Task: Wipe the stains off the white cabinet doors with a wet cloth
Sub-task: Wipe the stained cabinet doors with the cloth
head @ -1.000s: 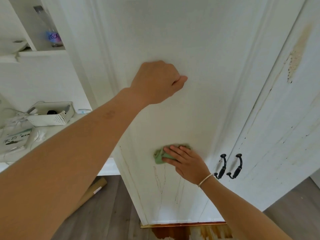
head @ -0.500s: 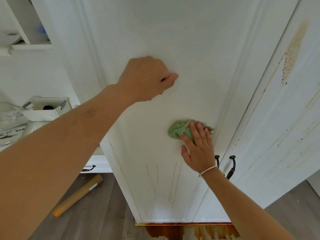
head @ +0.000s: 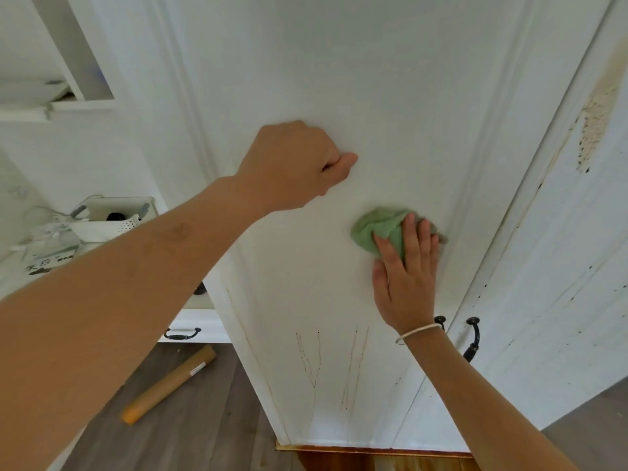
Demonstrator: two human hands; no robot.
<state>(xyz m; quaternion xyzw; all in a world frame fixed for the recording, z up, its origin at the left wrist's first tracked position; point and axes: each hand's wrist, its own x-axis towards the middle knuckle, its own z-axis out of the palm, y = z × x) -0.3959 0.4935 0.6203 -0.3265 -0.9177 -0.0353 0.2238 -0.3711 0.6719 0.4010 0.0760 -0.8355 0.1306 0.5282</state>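
A tall white cabinet door (head: 339, 79) fills the middle of the view. My right hand (head: 406, 277) presses a crumpled green cloth (head: 380, 229) flat against its panel, fingers spread and pointing up. My left hand (head: 295, 164) is a closed fist resting on the same panel, up and to the left of the cloth. Thin brown drip streaks (head: 339, 365) run down the panel below my right hand. The right door (head: 560, 266) carries a yellowish blotch (head: 598, 117) and dark specks.
Two dark door handles (head: 472, 338) sit just right of my right wrist. A white basket (head: 112, 219) and papers lie on a counter at left, above a drawer with a handle (head: 181, 333). A brown cardboard tube (head: 170, 384) lies on the wooden floor.
My right hand has slid the cloth up and to the right across the panel, turning from sideways to fingers-up. The left fist has stayed on the door.
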